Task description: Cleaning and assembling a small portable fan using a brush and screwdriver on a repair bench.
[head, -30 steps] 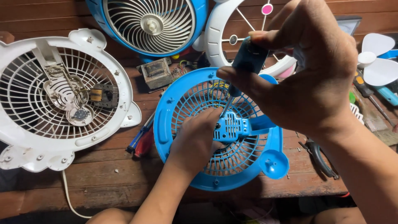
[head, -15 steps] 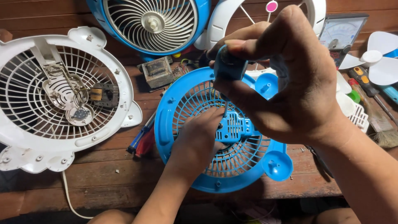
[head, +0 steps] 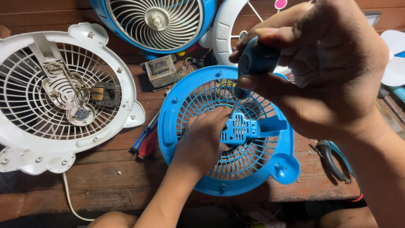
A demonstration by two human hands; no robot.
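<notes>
A round blue fan grille housing [head: 177,139] lies on the wooden table, open side up, with a blue bracket [head: 244,128] at its centre. My left hand [head: 202,141] rests inside the housing, fingers pressed beside the bracket. My right hand [head: 325,67] grips the blue handle of a screwdriver [head: 255,61] held upright above the housing. Its thin shaft points down to a spot just left of the bracket, by my left fingertips.
A white fan housing [head: 63,97] with wiring lies at the left. A blue-and-white fan [head: 156,21] and a white ring [head: 225,29] stand behind. A small transformer block [head: 160,69], a red and blue tool [head: 145,139] and pliers [head: 335,158] lie around the blue housing.
My right hand has brought the screwdriver leftward and down, so its tip now reaches the centre of the housing. My left hand has stayed in place inside the grille.
</notes>
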